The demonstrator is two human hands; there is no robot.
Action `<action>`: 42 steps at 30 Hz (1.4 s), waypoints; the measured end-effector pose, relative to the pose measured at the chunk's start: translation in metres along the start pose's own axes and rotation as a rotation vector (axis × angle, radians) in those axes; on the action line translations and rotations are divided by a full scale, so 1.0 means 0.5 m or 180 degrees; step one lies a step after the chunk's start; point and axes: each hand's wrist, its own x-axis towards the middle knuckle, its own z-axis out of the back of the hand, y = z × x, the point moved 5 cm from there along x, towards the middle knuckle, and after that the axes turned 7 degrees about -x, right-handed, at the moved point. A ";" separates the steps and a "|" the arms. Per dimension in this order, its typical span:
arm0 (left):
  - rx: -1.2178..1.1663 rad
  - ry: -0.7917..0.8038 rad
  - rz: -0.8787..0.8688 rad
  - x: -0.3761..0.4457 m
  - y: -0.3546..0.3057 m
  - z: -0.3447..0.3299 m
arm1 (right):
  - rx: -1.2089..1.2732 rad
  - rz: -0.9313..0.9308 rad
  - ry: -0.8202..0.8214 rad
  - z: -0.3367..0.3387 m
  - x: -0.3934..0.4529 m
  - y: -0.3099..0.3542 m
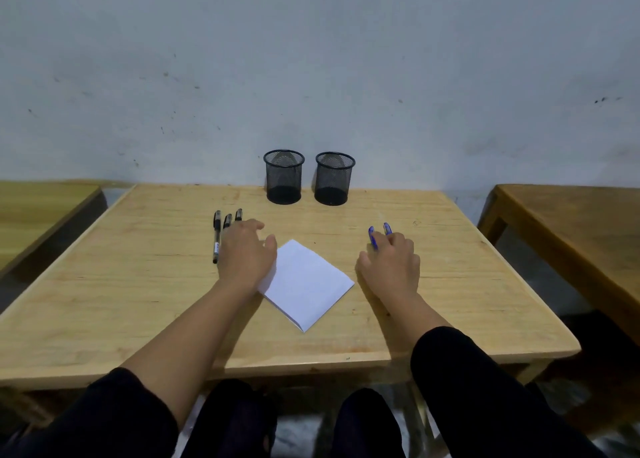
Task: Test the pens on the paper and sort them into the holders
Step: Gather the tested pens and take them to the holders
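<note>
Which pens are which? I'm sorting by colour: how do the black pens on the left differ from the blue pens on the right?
The black pens are three, the blue pens two. The black lie under the left hand, the blue under the right hand. One black pen shows full length; both blue show only tips. Both groups lie on the wooden table, outside the holders.

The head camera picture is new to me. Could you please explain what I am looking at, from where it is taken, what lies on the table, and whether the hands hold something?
There is no machine here: a person wears a camera on the head, looking forward and down at their own two bare hands. On the wooden table lies a folded white paper. Two black mesh holders stand at the far edge near the wall, both seemingly empty. The left hand lies over black pens and touches the paper's left edge. The right hand rests on blue pens. Whether either hand actually grips a pen is hidden by the hands themselves.
</note>
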 end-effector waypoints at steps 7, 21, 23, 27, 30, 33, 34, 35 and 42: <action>0.0413 -0.0023 0.0758 0.062 0.105 0.023 | -0.0107 -0.0272 -0.0006 -0.020 0.041 -0.017; 0.0520 0.0148 0.0217 0.150 0.110 -0.016 | 0.0263 -0.0319 0.0179 -0.064 0.115 0.014; 0.0631 0.0182 0.0109 0.155 0.113 -0.022 | 0.0254 -0.0307 0.0213 -0.068 0.121 0.020; 0.0951 0.0202 -0.0150 0.159 0.111 -0.031 | 0.0209 -0.0275 0.0217 -0.073 0.128 0.023; 0.1181 0.0257 -0.0304 0.161 0.109 -0.035 | 0.0195 -0.0232 0.0203 -0.074 0.128 0.022; 0.1095 0.0324 -0.0328 0.159 0.111 -0.035 | 0.0254 -0.0180 0.0187 -0.073 0.125 0.023; 0.1096 0.0345 -0.0331 0.159 0.112 -0.035 | 0.0290 -0.0171 0.0181 -0.073 0.124 0.023; 0.1110 0.0356 -0.0340 0.158 0.112 -0.035 | 0.0319 -0.0163 0.0173 -0.071 0.123 0.024; 0.0682 0.0279 -0.0361 0.146 0.098 -0.018 | 0.0793 -0.0177 0.0033 -0.048 0.115 0.032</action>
